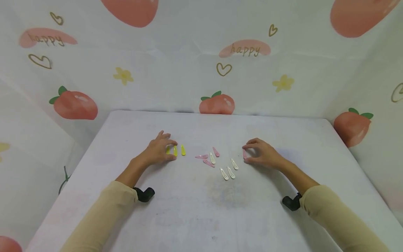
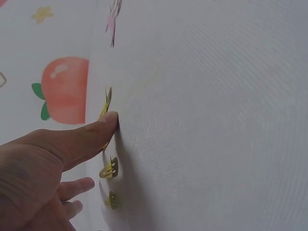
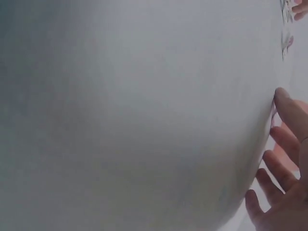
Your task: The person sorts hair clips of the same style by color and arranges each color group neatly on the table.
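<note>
Three yellow clips (image 1: 183, 150) stand side by side at the left of the table (image 1: 189, 217) – that colour we'd call grouped, near enough done. Left hand (image 1: 158, 149) is on them: thumb and forefinger pinch the middle yellow clip (image 1: 175, 151) by its two ends, the other fingers held away from it. Left yellow clip (image 1: 168, 150) sits just under that hand, partly hidden.

Pink looks only begun, in our judgement. One pink clip (image 1: 244, 154) is off at the right, well apart from the rest; right hand (image 1: 264, 155) pinches it end to end between thumb and forefinger, remaining fingers spread. We can't tell if it's fully down on the table. Three loose pink clips (image 1: 201, 156) lie at mixed angles mid-table.

White is left too, we judge. One white clip (image 1: 212, 158) lies in among the loose pink – three outer white clips (image 1: 231, 172) are nearer us, roughly parallel, so partly bunched, but we wouldn't mark them as a finished row.
</note>
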{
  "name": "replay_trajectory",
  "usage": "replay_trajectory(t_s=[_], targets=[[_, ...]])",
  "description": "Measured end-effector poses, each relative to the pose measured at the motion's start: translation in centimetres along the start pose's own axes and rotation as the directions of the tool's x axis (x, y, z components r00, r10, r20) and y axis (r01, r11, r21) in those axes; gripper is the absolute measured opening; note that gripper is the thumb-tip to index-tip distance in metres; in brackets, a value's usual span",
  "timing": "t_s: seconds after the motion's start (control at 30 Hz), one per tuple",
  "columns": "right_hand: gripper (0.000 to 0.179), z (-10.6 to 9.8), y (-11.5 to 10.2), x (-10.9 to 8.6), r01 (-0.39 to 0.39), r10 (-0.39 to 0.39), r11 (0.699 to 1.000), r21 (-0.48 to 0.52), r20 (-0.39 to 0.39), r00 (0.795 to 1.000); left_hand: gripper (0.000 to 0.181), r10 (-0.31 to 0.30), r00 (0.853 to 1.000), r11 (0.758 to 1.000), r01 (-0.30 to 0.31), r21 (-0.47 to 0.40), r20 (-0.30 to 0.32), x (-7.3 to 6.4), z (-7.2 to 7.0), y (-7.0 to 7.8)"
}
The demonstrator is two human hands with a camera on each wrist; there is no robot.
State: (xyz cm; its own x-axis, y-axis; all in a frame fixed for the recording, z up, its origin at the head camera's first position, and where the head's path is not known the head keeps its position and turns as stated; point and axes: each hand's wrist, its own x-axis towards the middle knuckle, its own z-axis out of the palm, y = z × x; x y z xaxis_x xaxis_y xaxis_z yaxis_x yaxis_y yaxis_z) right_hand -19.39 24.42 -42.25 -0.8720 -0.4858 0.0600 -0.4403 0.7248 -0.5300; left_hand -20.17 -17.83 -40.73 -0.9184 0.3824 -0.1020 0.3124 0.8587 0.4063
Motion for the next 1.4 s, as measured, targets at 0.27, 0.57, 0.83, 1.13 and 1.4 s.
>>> replay_trajectory(t_s=[0.27, 0.57, 0.83, 1.13, 1.4], targets=[[0.051, 0.3, -0.2, 0.2, -0.037, 0.037, 0.999, 0.013, -0.006, 0.999, 0.056, 0.021, 0.999, 1.000, -0.020, 0.011, -0.049, -0.3, 0.0, 0.4], [0.050, 0.0, -0.3, 0.2, -0.048, 0.048, 0.999, 0.012, -0.012, 0.999, 0.043, 0.228, 0.965, 0.973, -0.229, 0.009, -0.131, -0.9, 1.9, 3.8], [0.049, 0.1, -0.2, 0.3, -0.041, 0.041, 0.999, 0.001, -0.007, 0.999, 0.019, 0.233, 0.959, 0.972, -0.229, 0.044, -0.162, -0.2, 3.7, 5.3], [0.047, 0.0, -0.2, 0.4, -0.024, 0.024, 1.000, 0.002, -0.009, 1.000, 0.015, 0.163, 0.963, 0.987, -0.160, 0.030, -0.214, 1.6, 4.2, 6.4], [0.047, 0.0, -0.3, 0.4, -0.027, 0.027, 1.000, 0.007, -0.010, 1.000, 0.017, 0.146, 0.959, 0.989, -0.135, 0.060, -0.241, 2.7, 4.4, 6.6]])
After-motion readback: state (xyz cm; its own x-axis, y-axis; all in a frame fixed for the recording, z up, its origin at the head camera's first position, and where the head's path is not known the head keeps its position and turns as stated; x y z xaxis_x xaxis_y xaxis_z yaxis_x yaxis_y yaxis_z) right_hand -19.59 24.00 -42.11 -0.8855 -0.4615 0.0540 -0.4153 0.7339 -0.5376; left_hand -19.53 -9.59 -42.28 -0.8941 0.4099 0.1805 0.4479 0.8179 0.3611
